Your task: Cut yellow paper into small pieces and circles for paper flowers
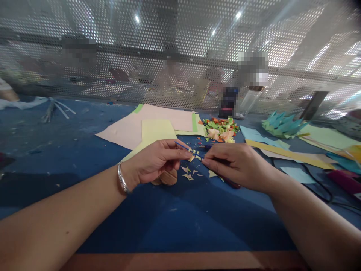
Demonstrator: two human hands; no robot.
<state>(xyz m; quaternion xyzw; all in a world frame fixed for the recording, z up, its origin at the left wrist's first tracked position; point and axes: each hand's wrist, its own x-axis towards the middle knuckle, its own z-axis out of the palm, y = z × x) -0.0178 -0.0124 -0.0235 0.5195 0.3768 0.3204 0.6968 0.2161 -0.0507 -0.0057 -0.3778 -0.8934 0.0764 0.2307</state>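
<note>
Nearest you, the brown edge (183, 259) of the blue table (175, 226) crosses the bottom of the view. Your left wrist carries a silver bangle (122, 180). Your left hand (158, 160) is closed in a pinch, thumb and forefinger gripping a thin blue stick (182, 146). Your right hand (239, 162) grasps the lower end of that same stick between thumb and curled fingers. The stick is therefore held between your two hands, above the table, slanting down toward your right; small yellow paper pieces (191, 157) are at its middle, though whether they are fixed to it cannot be determined.

Below your left hand lies a brown rounded object (169, 177), partly covered. A dark reddish object (233, 183) shows under your right hand, likewise partly hidden. Pointed paper scraps (189, 176) are scattered between the two. To your right are a black cable (323, 190), a light blue paper piece (299, 175) and a yellow strip (290, 151).

Beyond your hands, a pale yellow sheet (158, 130) overlaps a pink sheet (124, 133). Beside them sits a heap of curled, multicoloured paper bits (221, 128); farther right, a spiky teal paper piece (284, 126). A perforated screen (175, 34) closes off the far side.
</note>
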